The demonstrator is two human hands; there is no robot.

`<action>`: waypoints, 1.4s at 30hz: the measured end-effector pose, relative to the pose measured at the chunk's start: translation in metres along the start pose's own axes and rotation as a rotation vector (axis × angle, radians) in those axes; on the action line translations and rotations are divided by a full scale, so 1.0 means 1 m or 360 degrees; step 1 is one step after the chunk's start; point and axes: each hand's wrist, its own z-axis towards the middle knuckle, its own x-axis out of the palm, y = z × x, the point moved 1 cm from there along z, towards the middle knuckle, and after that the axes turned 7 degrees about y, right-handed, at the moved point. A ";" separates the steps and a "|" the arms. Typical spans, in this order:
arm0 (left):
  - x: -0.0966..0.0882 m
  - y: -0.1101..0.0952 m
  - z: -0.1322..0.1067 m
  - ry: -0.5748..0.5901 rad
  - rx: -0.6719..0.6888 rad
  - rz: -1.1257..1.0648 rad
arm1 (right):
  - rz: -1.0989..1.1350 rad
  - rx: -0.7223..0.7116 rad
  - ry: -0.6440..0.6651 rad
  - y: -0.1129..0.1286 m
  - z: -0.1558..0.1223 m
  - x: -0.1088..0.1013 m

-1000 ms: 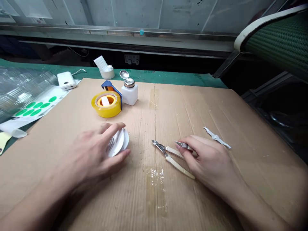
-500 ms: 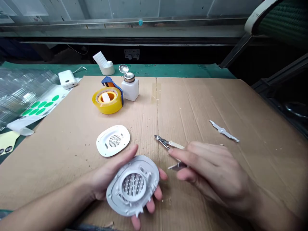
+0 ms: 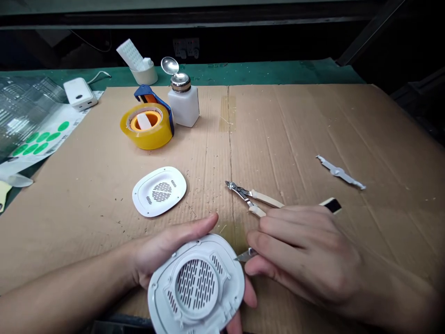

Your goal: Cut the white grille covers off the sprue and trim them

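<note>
So we had the white plastic vent cover (image 3: 196, 285) resting on our left hand (image 3: 163, 255), fingers spread open under it, just below a second cover (image 3: 159, 191). Our right hand (image 3: 306, 255) was curled in a pinch around a craft knife (image 3: 247, 253), its blade tip right at the held cover's rim. Side cutters (image 3: 250, 197) lay just right of that second cover.

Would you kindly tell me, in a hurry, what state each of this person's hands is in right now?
Left hand: holding a white plastic vented cover from beneath.
Right hand: closed, gripping a craft knife.
</note>
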 end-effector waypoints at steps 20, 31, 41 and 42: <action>-0.011 0.011 0.001 0.0068 0.0036 -0.0128 | 0.0061 0.0036 0.0106 0.000 0.000 -0.001; -0.013 0.010 0.000 0.0007 -0.0058 -0.0142 | 0.0090 0.0003 0.0124 -0.001 -0.003 0.002; -0.012 0.009 0.000 -0.0019 -0.0104 -0.0052 | 0.0064 0.0038 0.0146 0.002 0.001 0.001; -0.012 0.009 0.000 -0.0042 -0.0116 -0.0053 | 0.0059 0.0038 0.0140 0.003 0.001 0.001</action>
